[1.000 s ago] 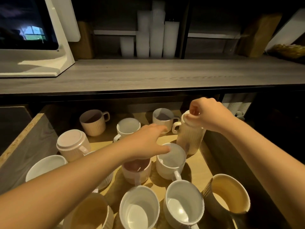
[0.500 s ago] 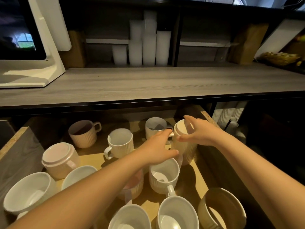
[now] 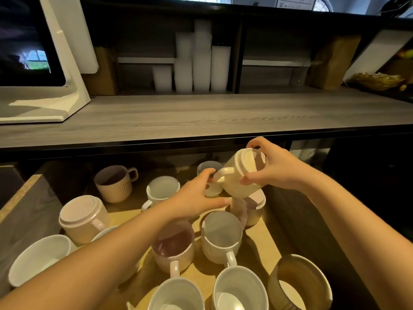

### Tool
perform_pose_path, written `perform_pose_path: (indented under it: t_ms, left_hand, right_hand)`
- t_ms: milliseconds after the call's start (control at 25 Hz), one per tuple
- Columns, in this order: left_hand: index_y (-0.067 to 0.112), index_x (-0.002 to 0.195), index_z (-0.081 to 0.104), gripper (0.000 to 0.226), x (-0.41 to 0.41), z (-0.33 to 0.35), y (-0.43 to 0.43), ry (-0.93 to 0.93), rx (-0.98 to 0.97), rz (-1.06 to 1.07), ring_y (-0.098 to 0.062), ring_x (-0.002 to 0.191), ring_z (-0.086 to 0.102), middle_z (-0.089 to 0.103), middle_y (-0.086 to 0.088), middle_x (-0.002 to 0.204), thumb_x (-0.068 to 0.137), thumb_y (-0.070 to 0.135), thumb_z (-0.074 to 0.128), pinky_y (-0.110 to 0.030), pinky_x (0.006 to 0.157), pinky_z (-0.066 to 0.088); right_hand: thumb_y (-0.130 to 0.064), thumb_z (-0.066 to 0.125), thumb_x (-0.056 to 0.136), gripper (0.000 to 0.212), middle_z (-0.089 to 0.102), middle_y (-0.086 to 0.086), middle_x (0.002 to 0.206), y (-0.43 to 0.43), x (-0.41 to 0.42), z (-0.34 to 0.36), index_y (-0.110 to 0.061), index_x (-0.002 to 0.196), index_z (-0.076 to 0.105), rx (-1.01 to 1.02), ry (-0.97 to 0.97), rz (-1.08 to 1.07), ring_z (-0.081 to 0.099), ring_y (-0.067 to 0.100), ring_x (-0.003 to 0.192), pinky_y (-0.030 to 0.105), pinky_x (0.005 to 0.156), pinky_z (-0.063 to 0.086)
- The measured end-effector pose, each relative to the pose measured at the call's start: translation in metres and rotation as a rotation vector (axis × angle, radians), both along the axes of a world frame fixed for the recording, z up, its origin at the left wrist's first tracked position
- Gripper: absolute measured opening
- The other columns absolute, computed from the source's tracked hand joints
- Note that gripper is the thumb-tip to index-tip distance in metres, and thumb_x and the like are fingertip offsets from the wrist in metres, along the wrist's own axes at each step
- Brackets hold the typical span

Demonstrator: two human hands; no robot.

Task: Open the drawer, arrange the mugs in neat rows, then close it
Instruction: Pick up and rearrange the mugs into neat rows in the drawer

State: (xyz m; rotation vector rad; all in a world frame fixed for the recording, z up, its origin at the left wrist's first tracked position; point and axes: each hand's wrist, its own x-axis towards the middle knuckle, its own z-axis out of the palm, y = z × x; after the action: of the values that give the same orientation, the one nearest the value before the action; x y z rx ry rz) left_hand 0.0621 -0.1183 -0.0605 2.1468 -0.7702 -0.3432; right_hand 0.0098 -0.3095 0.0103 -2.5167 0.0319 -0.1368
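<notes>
Mugs (image 3: 221, 236) sat crowded and in no order on the floor of the open drawer (image 3: 29, 220), below the grey counter (image 3: 201, 115). Most were upright and one at the left was upside down. One cream mug (image 3: 242, 175), ribbed down its sides, was up in the air over the drawer's far right corner. It was tipped over so its flat base faced me and its handle pointed left.

Half a second earlier that mug had stood upside down on top of another. Now it was lifted clear and tilted, and the ribbed mug beneath (image 3: 248, 211) was uncovered.

My right hand (image 3: 277, 168) gripped the cream mug around its body, with the fingers curled over the top edge and the thumb pressed underneath. My left hand (image 3: 194, 198) reached in just beside the handle, thumb stretched forward and fingers bent. I could not tell whether it held anything.
</notes>
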Motion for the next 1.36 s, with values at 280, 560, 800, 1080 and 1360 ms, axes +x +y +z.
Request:
perform_pose_path:
  t_ms: [280, 560, 800, 1080, 1360]
  left_hand:
    - [0.042, 0.122, 0.040, 0.068, 0.000, 0.006, 0.009, 0.197, -0.352, -0.039, -0.007, 0.114, 0.054, 0.053, 0.013, 0.122, 0.064, 0.036, 0.077, -0.029, 0.094, 0.051]
    - [0.030, 0.113, 0.051, 0.054, -0.006, 0.016, 0.011, 0.113, -0.430, 0.040, -0.014, 0.110, 0.057, 0.059, 0.005, 0.115, 0.071, 0.012, 0.078, -0.025, 0.085, 0.054]
    - [0.029, 0.128, 0.046, 0.078, -0.007, 0.035, 0.019, -0.089, -0.184, 0.041, -0.013, 0.109, 0.053, 0.053, 0.006, 0.120, 0.061, 0.028, 0.085, -0.029, 0.086, 0.052]
    - [0.026, 0.138, 0.032, 0.092, -0.017, 0.040, 0.002, -0.206, -0.048, -0.004, -0.007, 0.114, 0.045, 0.049, 0.009, 0.128, 0.062, 0.035, 0.084, -0.022, 0.091, 0.041]
    - [0.031, 0.134, 0.035, 0.084, -0.019, 0.033, 0.002, -0.110, -0.227, -0.007, -0.006, 0.115, 0.047, 0.047, 0.014, 0.122, 0.065, 0.032, 0.082, -0.024, 0.092, 0.046]
  right_hand:
    - [-0.019, 0.074, 0.075, 0.061, 0.052, 0.001, 0.118, 0.000, -0.009, 0.006, -0.029, 0.124, 0.039, 0.398, 0.106, 0.175, 0.058, 0.020, 0.106, 0.034, 0.080, 0.058]
    - [-0.023, 0.068, 0.082, 0.049, 0.055, -0.003, 0.122, -0.008, -0.006, -0.002, -0.031, 0.123, 0.043, 0.500, 0.228, 0.282, 0.057, 0.017, 0.112, 0.033, 0.089, 0.055]
    - [-0.064, 0.053, 0.077, 0.065, 0.057, -0.008, 0.126, -0.002, -0.002, -0.001, -0.028, 0.131, 0.048, 0.292, 0.240, 0.285, 0.055, 0.011, 0.117, 0.035, 0.102, 0.045]
    - [-0.036, 0.075, 0.072, 0.079, 0.046, -0.011, 0.123, 0.011, -0.008, -0.001, -0.026, 0.139, 0.034, -0.019, 0.153, 0.328, 0.046, 0.007, 0.112, 0.010, 0.080, 0.042]
    - [-0.035, 0.074, 0.072, 0.058, 0.055, -0.007, 0.116, -0.003, -0.009, 0.006, -0.026, 0.124, 0.048, 0.097, 0.132, 0.277, 0.056, 0.012, 0.106, 0.018, 0.082, 0.051]
